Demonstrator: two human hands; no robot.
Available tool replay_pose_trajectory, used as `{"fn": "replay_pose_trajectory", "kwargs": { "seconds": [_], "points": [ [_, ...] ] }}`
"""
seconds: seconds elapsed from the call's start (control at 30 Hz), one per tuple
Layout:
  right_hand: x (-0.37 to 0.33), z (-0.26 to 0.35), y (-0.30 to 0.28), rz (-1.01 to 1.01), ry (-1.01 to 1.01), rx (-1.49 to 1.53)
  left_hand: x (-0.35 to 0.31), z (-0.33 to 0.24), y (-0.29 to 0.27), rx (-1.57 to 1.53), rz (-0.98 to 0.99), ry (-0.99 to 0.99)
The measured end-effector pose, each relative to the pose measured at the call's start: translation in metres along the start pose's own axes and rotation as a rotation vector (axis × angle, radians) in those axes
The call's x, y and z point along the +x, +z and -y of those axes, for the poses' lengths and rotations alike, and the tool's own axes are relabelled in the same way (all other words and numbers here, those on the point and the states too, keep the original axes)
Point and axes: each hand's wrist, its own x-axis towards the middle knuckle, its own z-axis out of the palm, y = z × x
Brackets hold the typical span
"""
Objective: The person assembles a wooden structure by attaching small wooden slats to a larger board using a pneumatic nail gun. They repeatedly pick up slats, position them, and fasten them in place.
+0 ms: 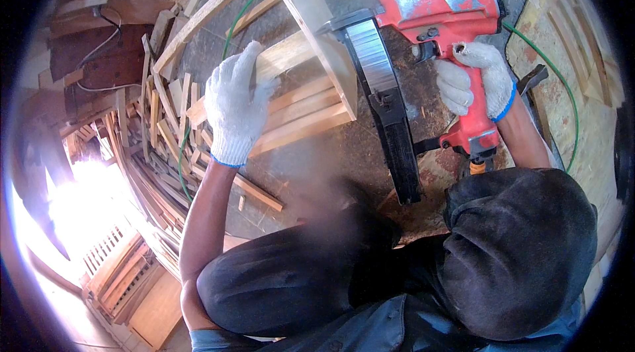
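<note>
My right hand (477, 79), in a white knit glove with a blue cuff, is wrapped around the handle of a red pneumatic nail gun (440, 4). Its black magazine (382, 104) shows a strip of silvery fasteners, and its nose is against the face of a thin wooden panel (311, 18). My left hand (235, 104), gloved too, grips a pale wooden slat (286, 54) that meets the panel from the left. Further slats (301, 117) run to the same panel below it. The left fingertips are partly hidden behind the wood.
Loose wooden strips (159, 110) lie heaped on the left. A green air hose (562, 81) curves past on the right and behind the wood. Stacked wooden pieces (122, 272) stand by the bright lower left. My bent knees (522, 246) are close to the nail gun.
</note>
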Motion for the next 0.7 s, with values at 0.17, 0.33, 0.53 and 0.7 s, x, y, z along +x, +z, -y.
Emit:
{"fn": "replay_pose_trajectory", "kwargs": {
  "seconds": [0.17,0.33,0.53,0.7],
  "points": [
    [-0.001,0.004,0.009,-0.034,0.047,0.016,-0.001,-0.002,-0.002,-0.036,0.047,-0.065],
    [0.000,0.005,0.010,-0.011,0.071,-0.011,-0.002,-0.001,-0.002,-0.042,0.048,-0.058],
    [-0.001,0.003,0.011,0.001,0.075,-0.014,0.000,0.000,0.001,-0.030,0.032,-0.041],
    [-0.001,0.002,0.009,-0.053,0.094,-0.013,0.000,0.004,0.003,-0.034,0.044,-0.043]
  ]
}}
